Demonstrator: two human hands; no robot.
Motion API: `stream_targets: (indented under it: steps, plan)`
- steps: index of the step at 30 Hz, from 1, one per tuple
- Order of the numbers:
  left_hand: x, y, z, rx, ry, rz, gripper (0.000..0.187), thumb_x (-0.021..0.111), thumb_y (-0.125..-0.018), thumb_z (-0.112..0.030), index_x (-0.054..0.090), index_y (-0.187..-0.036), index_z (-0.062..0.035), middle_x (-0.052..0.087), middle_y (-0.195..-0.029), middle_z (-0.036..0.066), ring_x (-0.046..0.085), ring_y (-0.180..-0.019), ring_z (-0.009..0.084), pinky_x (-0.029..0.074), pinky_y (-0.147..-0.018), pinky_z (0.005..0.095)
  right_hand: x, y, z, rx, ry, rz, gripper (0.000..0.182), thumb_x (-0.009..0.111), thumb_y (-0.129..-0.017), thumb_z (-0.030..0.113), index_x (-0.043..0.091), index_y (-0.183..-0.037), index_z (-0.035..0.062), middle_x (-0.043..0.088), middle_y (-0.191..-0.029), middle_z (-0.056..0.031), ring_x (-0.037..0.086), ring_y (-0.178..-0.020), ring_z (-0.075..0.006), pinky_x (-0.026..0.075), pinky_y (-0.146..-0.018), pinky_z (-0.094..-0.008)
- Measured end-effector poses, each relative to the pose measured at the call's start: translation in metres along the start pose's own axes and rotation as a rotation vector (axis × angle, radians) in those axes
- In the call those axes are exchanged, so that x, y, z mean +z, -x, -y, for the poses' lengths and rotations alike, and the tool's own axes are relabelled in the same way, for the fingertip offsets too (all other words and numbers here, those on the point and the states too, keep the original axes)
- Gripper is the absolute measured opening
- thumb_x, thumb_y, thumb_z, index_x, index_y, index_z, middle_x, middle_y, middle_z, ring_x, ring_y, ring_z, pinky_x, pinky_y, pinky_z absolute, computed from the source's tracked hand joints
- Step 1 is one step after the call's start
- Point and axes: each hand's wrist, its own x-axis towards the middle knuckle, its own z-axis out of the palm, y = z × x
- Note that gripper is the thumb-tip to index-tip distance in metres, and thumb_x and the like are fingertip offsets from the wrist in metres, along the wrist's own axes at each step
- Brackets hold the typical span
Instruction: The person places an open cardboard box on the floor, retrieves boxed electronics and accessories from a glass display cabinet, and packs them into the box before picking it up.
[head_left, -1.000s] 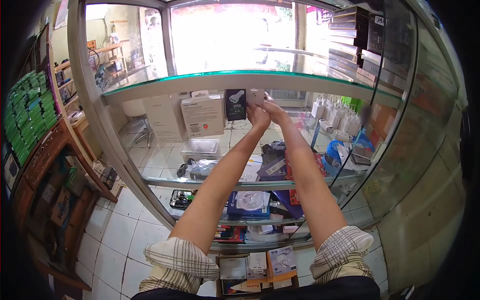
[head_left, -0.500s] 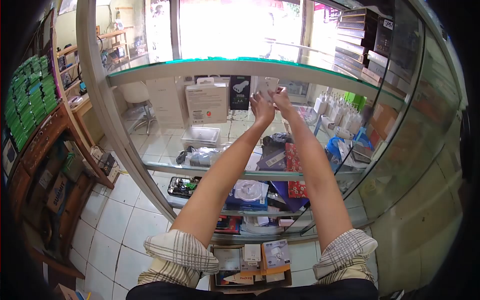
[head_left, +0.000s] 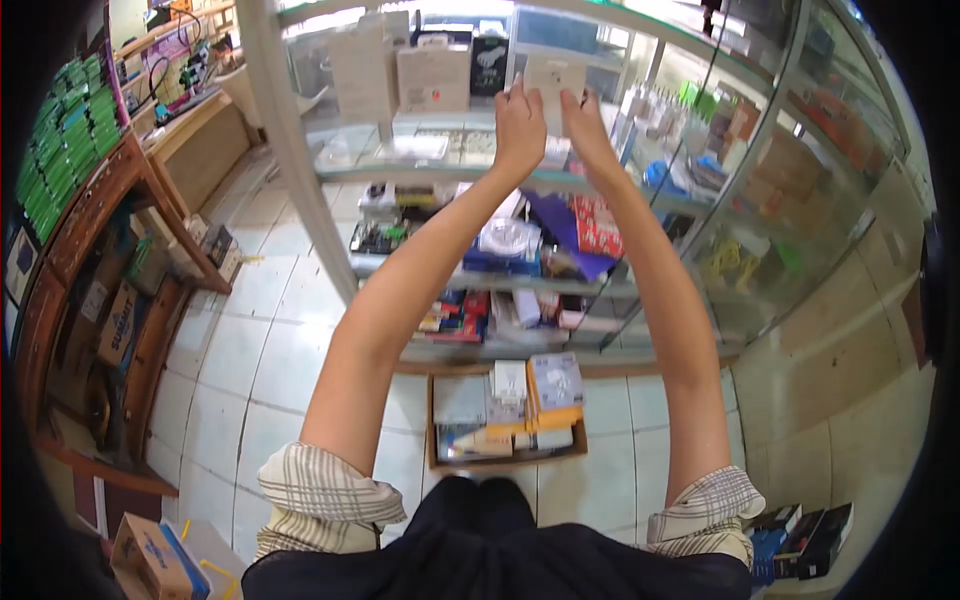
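Observation:
Both my hands grip a small white box [head_left: 556, 88], held upright over the front of the glass display cabinet. My left hand [head_left: 521, 128] closes on its left side, fingers at the edge. On the opposite side my right hand [head_left: 590, 128] pinches the box with thumb and fingers. Behind it, on the upper shelf, stand a black box [head_left: 489, 66], a wider white box [head_left: 434, 78] and a tall pale box [head_left: 362, 72]. The printing on the held box is too blurred to read.
An open carton [head_left: 432, 420] of small boxes lies on the tiled floor before the cabinet. Lower shelves carry a purple folder [head_left: 570, 238] and a red patterned item [head_left: 597, 226]. At left, green packs [head_left: 70, 145] are stacked on a wooden cabinet [head_left: 75, 270].
My view has tilted down and shows more floor and the whole carton. Both hands have drawn the white box back toward me, away from the row of boxes on the shelf.

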Motion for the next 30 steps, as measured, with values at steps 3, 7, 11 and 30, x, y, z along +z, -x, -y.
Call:
stream_targets:
  steps: [3, 7, 11, 30]
  plan:
    - [-0.043, 0.06, -0.052, 0.062, 0.123, 0.022, 0.045, 0.035, -0.089, -0.022, 0.03, -0.124, 0.0043, 0.037, -0.108, 0.026, 0.042, -0.098, 0.0393, 0.033, -0.086, 0.0414, 0.0, 0.068, 0.035, -0.012, 0.003, 0.0, 0.041, 0.041, -0.088, 0.023, 0.034, -0.117, -0.0053, 0.045, -0.113, -0.0185, 0.044, -0.104, -0.0255, 0.033, -0.089, -0.0326]
    - [-0.078, 0.16, -0.086, -0.002, 0.175, 0.021, 0.046, 0.035, -0.09, -0.021, 0.024, -0.127, 0.0033, 0.031, -0.111, 0.022, 0.04, -0.101, 0.0355, 0.031, -0.089, 0.0378, 0.011, 0.179, 0.055, -0.091, 0.107, -0.046, 0.04, 0.039, -0.089, 0.023, 0.033, -0.119, -0.0037, 0.041, -0.112, -0.022, 0.04, -0.107, -0.0305, 0.029, -0.092, -0.0351]
    - [-0.09, 0.272, -0.06, -0.215, 0.125, 0.123, 0.048, 0.032, -0.091, -0.024, 0.019, -0.13, 0.0017, 0.029, -0.114, 0.021, 0.033, -0.108, 0.0335, 0.025, -0.094, 0.0373, 0.013, 0.28, 0.015, 0.084, 0.214, 0.032, 0.044, 0.038, -0.09, 0.024, 0.03, -0.122, -0.0035, 0.039, -0.115, -0.0226, 0.037, -0.111, -0.032, 0.027, -0.094, -0.0354]
    - [-0.016, 0.454, 0.112, -0.784, -0.286, 0.432, 0.045, 0.043, -0.086, -0.023, 0.032, -0.123, 0.0011, 0.04, -0.105, 0.023, 0.034, -0.101, 0.033, 0.02, -0.092, 0.0433, 0.02, 0.407, -0.197, 0.581, 0.662, 0.029, 0.047, 0.041, -0.087, 0.02, 0.028, -0.125, -0.0057, 0.04, -0.11, -0.0285, 0.04, -0.098, -0.0406, 0.031, -0.087, -0.0443]
